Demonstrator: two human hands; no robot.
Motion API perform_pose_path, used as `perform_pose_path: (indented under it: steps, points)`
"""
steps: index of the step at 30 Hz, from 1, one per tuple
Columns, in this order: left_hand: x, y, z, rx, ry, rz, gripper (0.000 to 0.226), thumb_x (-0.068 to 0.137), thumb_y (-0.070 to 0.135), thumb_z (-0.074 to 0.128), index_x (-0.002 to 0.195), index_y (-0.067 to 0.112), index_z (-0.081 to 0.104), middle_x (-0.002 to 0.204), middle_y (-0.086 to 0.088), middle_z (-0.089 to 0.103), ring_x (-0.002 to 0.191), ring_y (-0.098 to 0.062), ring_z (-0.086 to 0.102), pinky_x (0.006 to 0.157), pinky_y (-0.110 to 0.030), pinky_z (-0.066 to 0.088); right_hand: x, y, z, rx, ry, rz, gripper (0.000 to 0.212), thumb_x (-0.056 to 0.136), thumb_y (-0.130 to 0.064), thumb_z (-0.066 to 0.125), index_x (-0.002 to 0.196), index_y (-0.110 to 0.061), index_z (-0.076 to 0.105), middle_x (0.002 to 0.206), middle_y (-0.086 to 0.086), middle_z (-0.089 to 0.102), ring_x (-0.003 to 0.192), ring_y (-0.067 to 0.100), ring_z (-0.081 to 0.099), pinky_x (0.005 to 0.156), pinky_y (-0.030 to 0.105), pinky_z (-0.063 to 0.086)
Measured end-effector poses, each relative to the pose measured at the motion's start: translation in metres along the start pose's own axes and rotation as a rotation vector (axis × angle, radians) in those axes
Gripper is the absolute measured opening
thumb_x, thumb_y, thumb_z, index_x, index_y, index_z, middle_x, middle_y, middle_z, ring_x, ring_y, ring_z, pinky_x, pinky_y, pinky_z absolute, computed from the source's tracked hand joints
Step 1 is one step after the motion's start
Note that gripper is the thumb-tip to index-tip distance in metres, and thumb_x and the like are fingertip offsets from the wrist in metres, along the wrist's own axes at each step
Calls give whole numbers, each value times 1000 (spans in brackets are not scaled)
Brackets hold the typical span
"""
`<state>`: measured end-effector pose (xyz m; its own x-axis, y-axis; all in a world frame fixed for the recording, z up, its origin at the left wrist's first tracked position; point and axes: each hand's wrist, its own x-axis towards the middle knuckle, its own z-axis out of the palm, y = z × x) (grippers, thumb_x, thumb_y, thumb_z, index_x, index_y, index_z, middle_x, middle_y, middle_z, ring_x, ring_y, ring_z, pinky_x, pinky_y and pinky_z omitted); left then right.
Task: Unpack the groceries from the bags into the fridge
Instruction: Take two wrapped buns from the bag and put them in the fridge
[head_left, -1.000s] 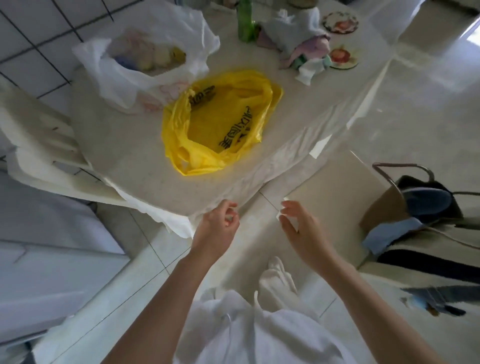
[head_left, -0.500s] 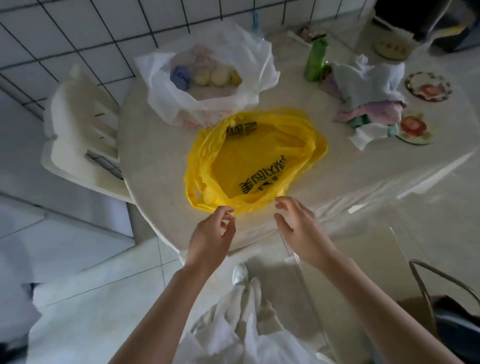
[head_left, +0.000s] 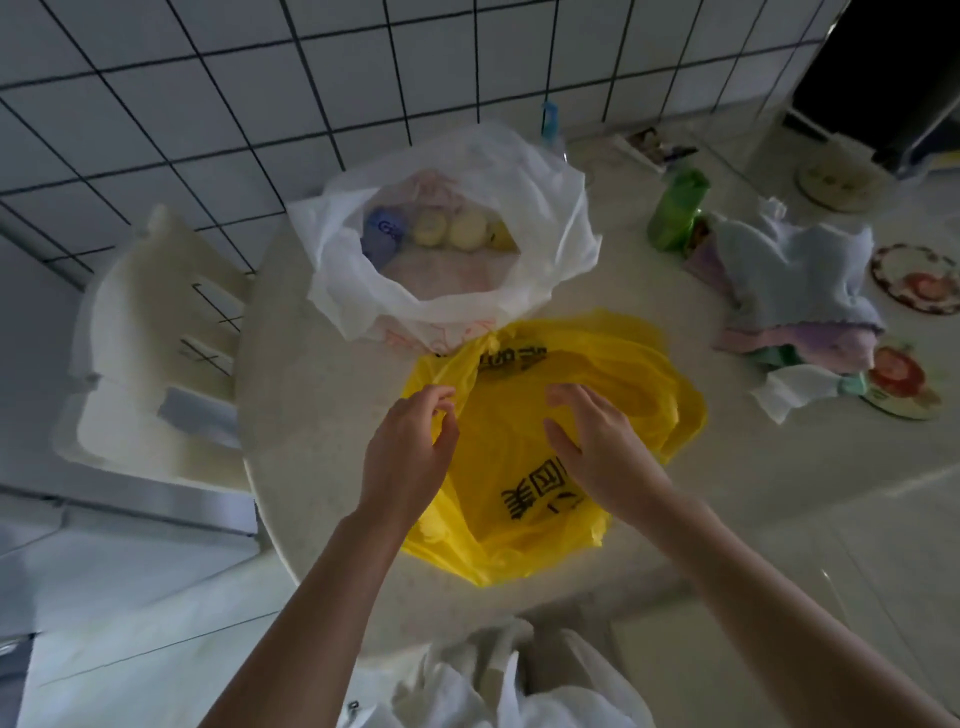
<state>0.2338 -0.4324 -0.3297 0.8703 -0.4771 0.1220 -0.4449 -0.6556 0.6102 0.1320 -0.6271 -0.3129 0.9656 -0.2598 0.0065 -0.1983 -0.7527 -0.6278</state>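
Two plastic bags on table (head_left: 322, 415): one yellow bag (head_left: 597, 374) near front edge, one white bag (head_left: 457, 171) behind it, touching. Inside white bag: one blue round thing (head_left: 383, 233), two pale yellow round things (head_left: 430, 228), more hidden, cannot count. One green bottle (head_left: 675, 208). Two round flower coasters (head_left: 917, 278) near right edge. One heap of cloths (head_left: 800, 280). One white chair (head_left: 156, 338) at left edge. Two hands: left hand (head_left: 405, 457), right hand (head_left: 602, 447).

Both hands now reach over the yellow bag (head_left: 571, 384), no longer short of it; left hand (head_left: 410, 447) pinches its rim; right hand (head_left: 597, 441) spreads above.
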Motion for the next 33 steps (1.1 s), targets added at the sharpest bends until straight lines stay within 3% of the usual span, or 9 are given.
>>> perform_pose_path:
  steps: [6, 14, 20, 24, 27, 29, 31, 33]
  points:
    - [74, -3, -15, 116, 62, 83, 23, 90, 14, 59, 112, 12, 62, 109, -5, 64, 101, -23, 58, 77, -38, 53, 75, -2, -14, -66, -31, -79, 35, 96, -29, 49, 129, -15, 49, 124, 1, 56, 115, 20, 52, 96, 36, 46]
    - [190, -18, 2, 259, 31, 162, 29, 88, 9, 54, 115, 6, 62, 118, -9, 62, 112, -27, 54, 92, -40, 47, 197, 14, -28, -115, -134, -159, 37, 94, -21, 53, 129, -10, 48, 126, 6, 54, 119, 25, 48, 98, 41, 44]
    - [275, -51, 39, 458, -131, 132, 42, 86, 19, 36, 120, 7, 58, 129, -12, 58, 118, -33, 54, 90, -46, 49, 296, 37, -16, -190, -201, -213, 38, 93, -19, 55, 128, -7, 48, 122, 11, 54, 111, 32, 50, 92, 43, 45]
    - [331, -70, 61, 523, -270, 1, 58, 93, 8, 45, 148, 13, 28, 159, -7, 19, 146, -29, 18, 115, -41, 27, 357, 51, 12, -268, -260, -215, 44, 90, -19, 53, 130, -4, 44, 126, 16, 49, 112, 37, 48, 89, 44, 45]
    - [363, -82, 75, 543, -321, -114, 73, 94, 0, 40, 154, 21, 3, 162, -1, -7, 149, -27, 0, 117, -40, 17, 392, 58, 36, -376, -287, -233, 52, 89, -19, 51, 137, -4, 38, 133, 15, 45, 124, 37, 42, 93, 45, 47]
    - [380, -90, 84, 559, -348, -127, 80, 91, -4, 42, 154, 20, -1, 162, -4, -10, 149, -27, -2, 118, -40, 18, 411, 61, 52, -426, -285, -255, 56, 90, -17, 46, 142, -3, 31, 141, 16, 40, 133, 38, 33, 104, 47, 39]
    - [397, -97, 91, 582, -374, -136, 85, 88, -7, 47, 154, 16, -3, 162, -6, -11, 149, -29, -5, 118, -41, 16, 425, 62, 67, -491, -315, -248, 61, 95, -18, 38, 148, -2, 14, 153, 20, 22, 142, 40, 16, 117, 45, 20]
    - [412, -103, 95, 607, -399, -134, 90, 85, -6, 53, 154, 13, -3, 162, -7, -10, 149, -30, -2, 120, -42, 14, 438, 67, 78, -564, -351, -219, 64, 99, -19, 34, 149, -3, -1, 157, 20, 4, 145, 39, 2, 118, 43, 8]
